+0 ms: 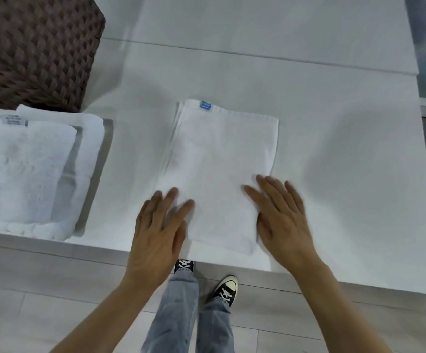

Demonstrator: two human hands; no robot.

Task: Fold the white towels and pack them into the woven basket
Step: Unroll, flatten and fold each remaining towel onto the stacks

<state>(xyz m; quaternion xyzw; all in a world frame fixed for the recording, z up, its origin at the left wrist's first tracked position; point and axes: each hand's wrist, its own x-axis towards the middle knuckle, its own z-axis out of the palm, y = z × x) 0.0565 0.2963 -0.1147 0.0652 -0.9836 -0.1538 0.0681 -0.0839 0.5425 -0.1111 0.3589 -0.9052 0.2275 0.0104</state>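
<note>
Handling: folded towel (222, 169) lies mid-table; soft, light, prone to unfolding.
Grip: your left hand (158, 230) and right hand (280, 217) rest flat on its near end, fingers straight, clasping nothing.
Hold point: lift it by both side edges.
Destination: woven basket (33, 49), far left.
Obstruction: towel stack (23, 169) lies before the basket.

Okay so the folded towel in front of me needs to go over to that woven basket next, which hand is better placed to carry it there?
Probably the left hand. It rests on the folded towel at its left edge, the side facing the woven basket. The right hand lies on the far side.
</note>
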